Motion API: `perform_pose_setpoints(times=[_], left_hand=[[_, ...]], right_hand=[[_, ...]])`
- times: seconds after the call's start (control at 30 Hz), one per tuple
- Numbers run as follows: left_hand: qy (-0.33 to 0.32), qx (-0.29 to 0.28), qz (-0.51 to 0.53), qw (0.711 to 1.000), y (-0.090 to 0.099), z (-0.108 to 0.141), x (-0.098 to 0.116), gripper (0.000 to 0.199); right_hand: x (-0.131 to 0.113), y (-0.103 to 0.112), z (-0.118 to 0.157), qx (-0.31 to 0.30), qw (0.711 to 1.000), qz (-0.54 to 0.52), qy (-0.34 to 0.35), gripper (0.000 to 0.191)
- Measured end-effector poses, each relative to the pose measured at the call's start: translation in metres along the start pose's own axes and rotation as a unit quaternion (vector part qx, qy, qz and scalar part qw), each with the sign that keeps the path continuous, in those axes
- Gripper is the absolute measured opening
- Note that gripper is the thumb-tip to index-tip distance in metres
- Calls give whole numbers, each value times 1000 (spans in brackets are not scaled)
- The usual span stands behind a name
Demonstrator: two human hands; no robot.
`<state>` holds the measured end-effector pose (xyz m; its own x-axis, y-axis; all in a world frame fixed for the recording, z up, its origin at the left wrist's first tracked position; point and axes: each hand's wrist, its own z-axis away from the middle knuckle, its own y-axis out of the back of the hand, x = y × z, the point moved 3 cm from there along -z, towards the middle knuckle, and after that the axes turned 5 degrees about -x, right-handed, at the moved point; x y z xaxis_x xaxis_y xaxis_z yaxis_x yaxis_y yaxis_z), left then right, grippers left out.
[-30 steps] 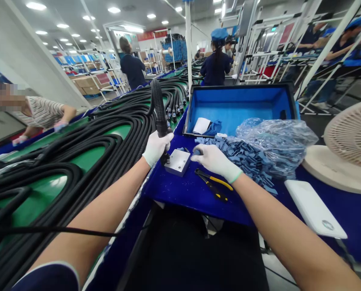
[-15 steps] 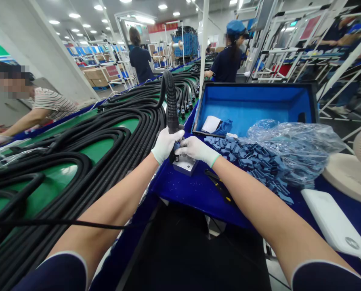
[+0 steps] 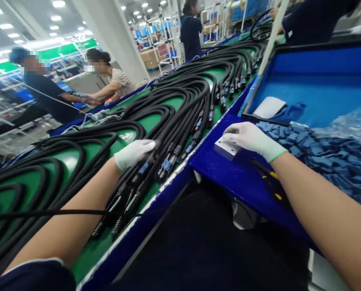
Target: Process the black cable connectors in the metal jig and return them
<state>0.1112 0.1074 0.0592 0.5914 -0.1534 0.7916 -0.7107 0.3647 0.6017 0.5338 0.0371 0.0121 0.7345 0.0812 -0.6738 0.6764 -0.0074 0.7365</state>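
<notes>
My left hand, in a white glove, is closed on the end of a black corrugated hose at the belt's near side. A blue clip shows just below the fingers, and the grip is slightly blurred. On the blue bench, my right hand, also gloved, has its fingertips bent together over a small metal block. Whatever may be between those fingertips is hidden. Many small blue clips lie heaped to the right of this hand.
Rows of looped black hoses cover the green belt. Yellow-and-black pliers lie near my right forearm. A blue bin with a plastic bag stands behind the clips. Co-workers are across the belt.
My left hand has moved left from the metal block to the belt, carrying the hose end. My right hand has stayed by the block. The view has turned left.
</notes>
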Motion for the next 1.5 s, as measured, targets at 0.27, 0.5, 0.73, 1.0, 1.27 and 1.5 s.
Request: perform_pose_setpoints(times=[0.27,0.5,0.73,1.0,1.27,1.5], left_hand=[[129,-121,-306,935,7,51,-48,53],[102,-191,-217,952,-3,54,-29,40],[115,-134,-225,958,-23,67,-56,69],[97,-30,-210,972,-3,58,-54,41],[-30,44,87,995,36,48,43,25],[-136,199,45,969,-39,58,106,27]], right_hand=[[0,-11,-5,30,998,50,-24,24],[-1,-13,-5,41,994,93,-28,23],[-2,-17,-5,46,991,119,-36,25],[-4,-13,2,56,995,77,-28,25],[-124,-72,63,-84,974,-172,119,58],[-150,-122,100,-143,888,-427,86,68]])
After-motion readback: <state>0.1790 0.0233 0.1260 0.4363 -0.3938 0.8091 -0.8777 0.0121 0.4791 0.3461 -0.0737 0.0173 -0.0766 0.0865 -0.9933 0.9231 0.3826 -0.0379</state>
